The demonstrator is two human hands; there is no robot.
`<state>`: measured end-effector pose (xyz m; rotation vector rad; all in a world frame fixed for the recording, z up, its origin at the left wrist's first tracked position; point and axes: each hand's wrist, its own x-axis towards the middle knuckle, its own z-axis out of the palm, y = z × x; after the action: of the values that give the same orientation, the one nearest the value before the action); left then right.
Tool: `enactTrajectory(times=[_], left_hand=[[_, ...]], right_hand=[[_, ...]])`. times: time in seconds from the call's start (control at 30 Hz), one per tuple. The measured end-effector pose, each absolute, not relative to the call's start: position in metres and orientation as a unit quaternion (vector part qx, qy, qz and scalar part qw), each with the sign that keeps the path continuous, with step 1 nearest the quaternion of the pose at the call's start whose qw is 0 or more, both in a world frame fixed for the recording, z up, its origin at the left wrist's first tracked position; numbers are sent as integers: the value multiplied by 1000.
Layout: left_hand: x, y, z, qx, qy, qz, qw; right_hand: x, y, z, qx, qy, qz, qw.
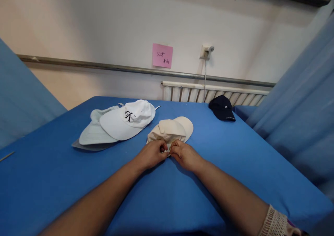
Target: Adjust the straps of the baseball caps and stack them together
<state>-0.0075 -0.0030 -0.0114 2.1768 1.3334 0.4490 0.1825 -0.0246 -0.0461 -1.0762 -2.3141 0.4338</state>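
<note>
A beige baseball cap (171, 127) lies on the blue-covered table (167, 197) in front of me, its brim pointing away to the right. My left hand (154, 153) pinches the near edge of the cap with curled fingers. Right beside it, my right hand (185, 155) is closed on the same edge, at the back of the cap. The fingertips of both hands nearly meet there, and they partly hide the strap area between them.
To the left, a white cap (141, 115) with black letters overlaps a pale green cap (95, 133). A navy cap (222, 107) sits at the far right edge. Behind are a radiator (188, 91), a metal rail (112, 66) and a plugged socket (206, 51). Blue curtains (302, 100) hang at both sides.
</note>
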Motion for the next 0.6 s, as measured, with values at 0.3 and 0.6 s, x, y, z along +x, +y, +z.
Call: enactTrajectory(times=[0.3, 0.6], left_hand=[[-11, -6, -4, 802, 486, 164, 305], [-21, -4, 1, 804, 460, 139, 351]], right_hand=[[183, -25, -45, -392, -863, 157, 279], [181, -27, -42, -391, -871, 145, 261]])
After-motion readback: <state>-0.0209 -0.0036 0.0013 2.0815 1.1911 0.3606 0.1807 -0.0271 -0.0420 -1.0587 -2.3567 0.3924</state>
